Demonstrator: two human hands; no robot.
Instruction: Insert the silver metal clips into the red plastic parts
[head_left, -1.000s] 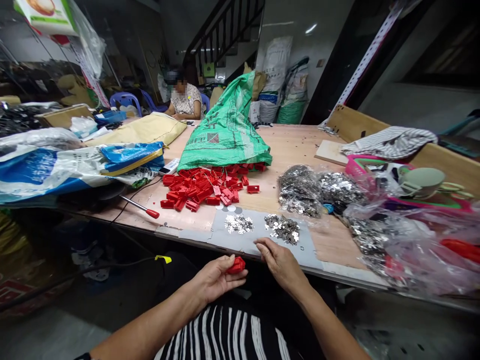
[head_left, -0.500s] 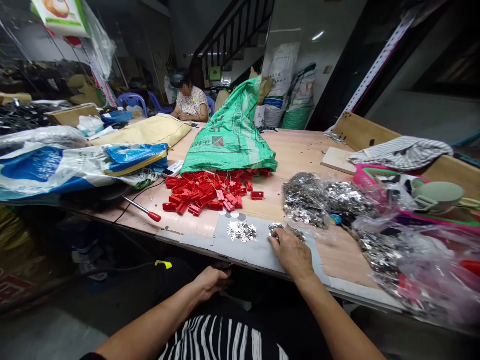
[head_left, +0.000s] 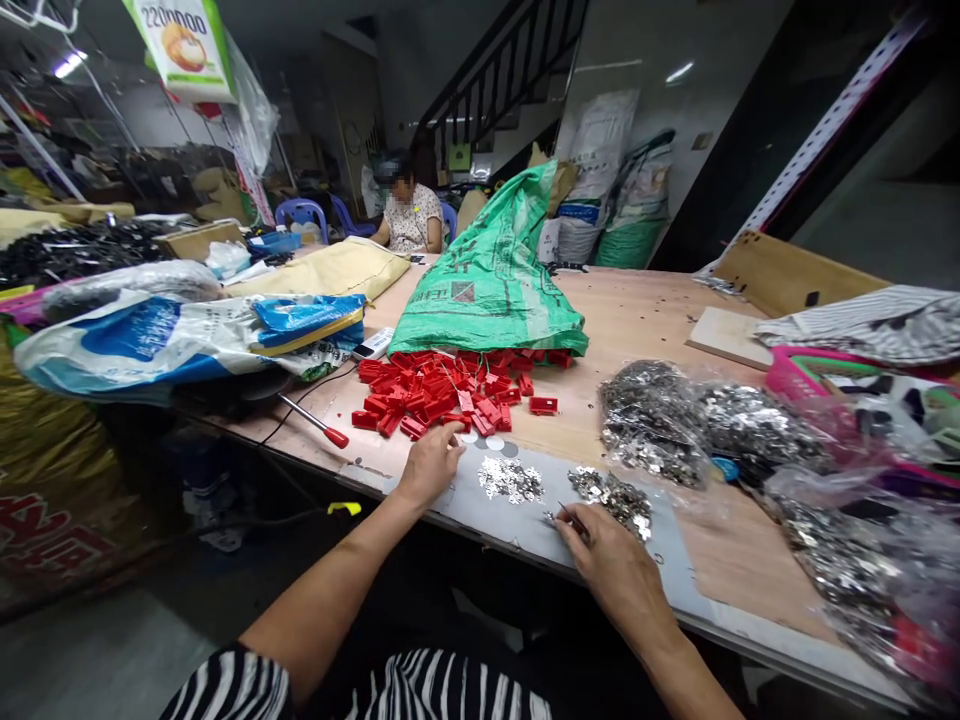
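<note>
My right hand pinches a small shiny metal piece between thumb and fingertips, just in front of a pile of dull metal pieces. To its left, a brighter pile of flat silver pieces lies on a grey sheet. My left hand is over the table's front edge, fingers partly stretched toward the near side of a heap of red plastic parts. Nothing shows in its fingers. The red parts spill from the mouth of a green woven sack.
Clear bags of metal pieces lie at the right beside a pink basket. A red-handled lever juts out at the left, near a blue-and-white bag. Across the table, a person sits.
My left hand has risen from below the table edge toward the red parts. My right hand has drawn back from the metal pile with a small piece. The view has shifted left.
</note>
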